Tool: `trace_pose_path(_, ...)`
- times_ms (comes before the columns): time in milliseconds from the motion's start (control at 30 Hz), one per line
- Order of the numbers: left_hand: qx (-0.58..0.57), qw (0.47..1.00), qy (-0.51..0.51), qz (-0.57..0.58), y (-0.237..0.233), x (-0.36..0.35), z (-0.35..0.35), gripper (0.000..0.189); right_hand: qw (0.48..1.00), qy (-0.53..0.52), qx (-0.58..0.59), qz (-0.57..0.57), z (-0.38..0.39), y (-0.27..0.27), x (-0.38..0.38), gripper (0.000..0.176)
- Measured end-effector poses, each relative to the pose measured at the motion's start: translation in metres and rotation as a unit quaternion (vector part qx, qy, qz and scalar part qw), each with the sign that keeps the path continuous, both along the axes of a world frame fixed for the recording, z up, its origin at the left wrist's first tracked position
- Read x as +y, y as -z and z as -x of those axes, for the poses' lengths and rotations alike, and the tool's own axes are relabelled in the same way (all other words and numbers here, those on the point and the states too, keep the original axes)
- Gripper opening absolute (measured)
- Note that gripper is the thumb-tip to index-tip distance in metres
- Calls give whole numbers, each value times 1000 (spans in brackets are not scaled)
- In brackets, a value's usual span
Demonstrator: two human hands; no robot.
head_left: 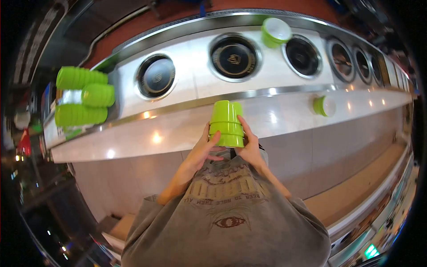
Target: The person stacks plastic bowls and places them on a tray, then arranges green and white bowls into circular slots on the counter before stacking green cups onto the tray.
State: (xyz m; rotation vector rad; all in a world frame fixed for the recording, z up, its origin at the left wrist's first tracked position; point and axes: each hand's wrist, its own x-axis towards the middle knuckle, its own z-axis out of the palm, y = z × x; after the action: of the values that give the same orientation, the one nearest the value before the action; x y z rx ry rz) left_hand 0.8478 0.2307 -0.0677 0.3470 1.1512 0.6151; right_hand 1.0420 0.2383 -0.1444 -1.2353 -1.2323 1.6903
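Note:
A small stack of nested lime-green cups (226, 127) is between my hands, just past the near edge of the counter and in front of my shirt. My left hand (205, 149) grips the left side of the stack, thumb across the front of the lower cup. On the other side my right hand (250, 144) wraps the stack with its fingers along the wall. To the right, one green cup with a white inside (324, 106) lies on the front ledge. Farther back, another green and white cup (275, 32) sits between two burners.
Round black cooktops with metal rims (235, 58) run along the white counter (187, 78). Several stacks of green cups (82, 115) lie at the left end. A raised metal strip (178, 107) separates the burner surface from the front ledge (133, 140).

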Motion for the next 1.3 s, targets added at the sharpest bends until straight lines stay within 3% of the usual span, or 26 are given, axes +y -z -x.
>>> trace_pose_path(100,62,995,-72,11,-1,-22,28,91,993,-114,10,-40,35,-11,2,88)
trace_pose_path(200,73,977,-176,-91,14,-42,59,91,975,-211,24,-71,66,-20,7,92)
trace_pose_path(267,161,958,-172,-161,23,-57,82,89,977,-194,90,6,87,-16,4,87)
trace_pose_path(300,167,954,-192,-158,21,-61,94,89,976,-157,150,6,102,-12,1,73)
trace_pose_path(367,245,933,-161,-208,11,-65,117,91,977,-150,150,10,128,-12,2,68)
trace_pose_path(467,250,932,-146,-220,-6,-64,158,94,981,-110,159,12,176,-30,11,60)
trace_pose_path(533,252,923,-149,-248,-16,-61,187,96,990,-56,114,66,206,-50,22,67)
trace_pose_path(567,260,915,-142,-276,-20,-58,201,97,986,-62,140,65,220,-52,28,79)
trace_pose_path(600,255,913,-152,-279,-23,-56,216,97,987,-70,133,60,234,-52,36,79)
trace_pose_path(667,325,871,-117,-350,-27,-51,247,100,970,-130,201,34,259,-52,55,93)
trace_pose_path(833,352,832,-134,-408,-31,-27,315,107,960,-253,116,31,309,-67,112,112)
trace_pose_path(900,351,815,-159,-433,-29,-12,338,110,958,-259,124,13,336,-72,130,111)
trace_pose_path(967,423,729,-163,-514,-27,3,359,114,953,-269,138,30,350,-78,149,109)
trace_pose_path(1100,414,723,-169,-527,-29,27,391,115,942,-285,176,-23,382,-92,174,111)
trace_pose_path(1133,446,702,-170,-529,-28,33,395,116,942,-288,171,-22,391,-94,179,111)
trace_pose_path(1200,476,681,-174,-529,-27,45,405,116,944,-285,98,-133,409,-95,191,114)
trace_pose_path(1267,555,617,-190,-525,-26,53,414,109,950,-266,85,-137,426,-96,198,115)
trace_pose_path(1300,555,619,-194,-521,-29,55,417,109,949,-266,89,-145,436,-103,199,111)
